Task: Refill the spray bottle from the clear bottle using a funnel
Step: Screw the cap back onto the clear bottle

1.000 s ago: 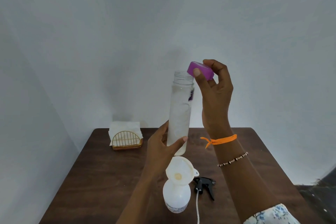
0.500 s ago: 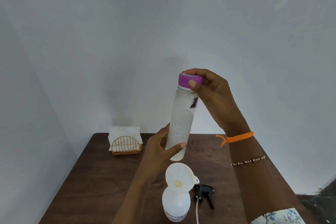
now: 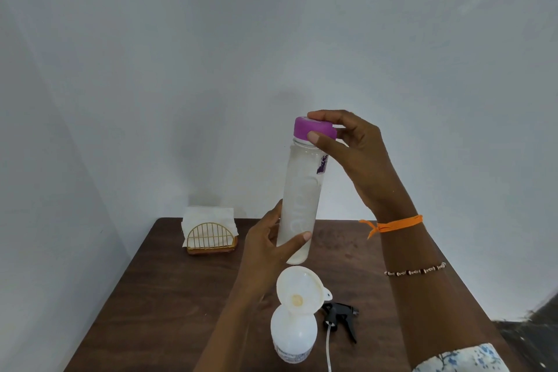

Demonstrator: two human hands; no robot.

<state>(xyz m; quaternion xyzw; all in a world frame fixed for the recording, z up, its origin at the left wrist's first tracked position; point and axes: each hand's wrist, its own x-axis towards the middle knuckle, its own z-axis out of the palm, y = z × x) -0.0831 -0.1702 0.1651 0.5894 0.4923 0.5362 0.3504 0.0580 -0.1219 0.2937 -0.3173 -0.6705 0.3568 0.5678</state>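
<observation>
The left hand [image 3: 265, 248] grips the clear bottle [image 3: 302, 199] low, held upright above the funnel [image 3: 299, 293] in the spray bottle [image 3: 293, 338] at 6 o'clock. The right hand [image 3: 353, 154] fingers pinch the purple cap [image 3: 314, 127] on its mouth, probably so nothing spills.

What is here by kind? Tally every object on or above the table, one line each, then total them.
Bottles: 2, the clear bottle and the spray bottle
Caps: 1, purple cap
Funnels: 1, funnel
Spray triggers: 1, spray trigger
Napkin holders: 1, napkin holder
Total: 6
</observation>
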